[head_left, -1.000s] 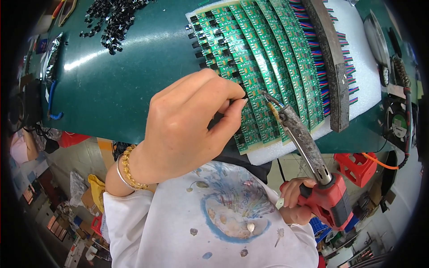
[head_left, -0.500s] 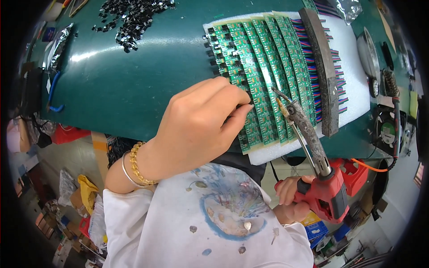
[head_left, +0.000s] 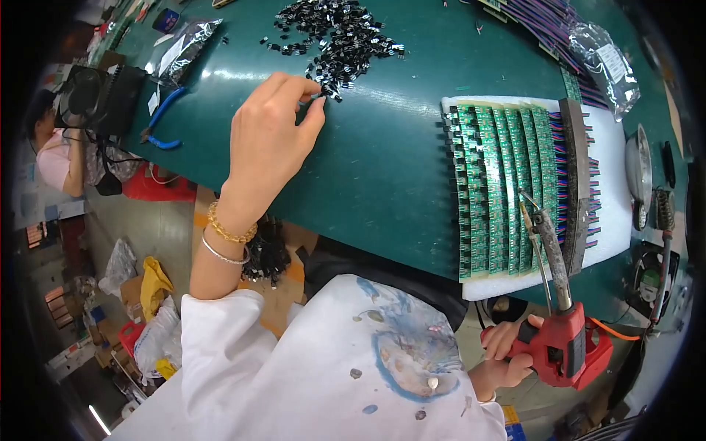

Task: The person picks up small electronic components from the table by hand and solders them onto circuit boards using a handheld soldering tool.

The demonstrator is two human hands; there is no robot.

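My left hand is at the near edge of a pile of small black components with metal legs. Its thumb and index finger are pinched together there; whatever lies between the tips is too small to make out. My right hand grips a red soldering gun, its long tip and thin feed tube pointing up over green circuit boards. The boards lie in overlapping strips on a white foam sheet, with black components along the left strip. A dark metal bar presses on their coloured wires.
Blue-handled pliers and a silvery bag lie on the green table at left. More wired boards and a clear plastic bag are at the far right, beside a metal dish. Another person sits at far left.
My left hand has moved from the boards, left and away from me, to the black component pile. The view has shifted left. My right hand still holds the soldering gun over the boards.
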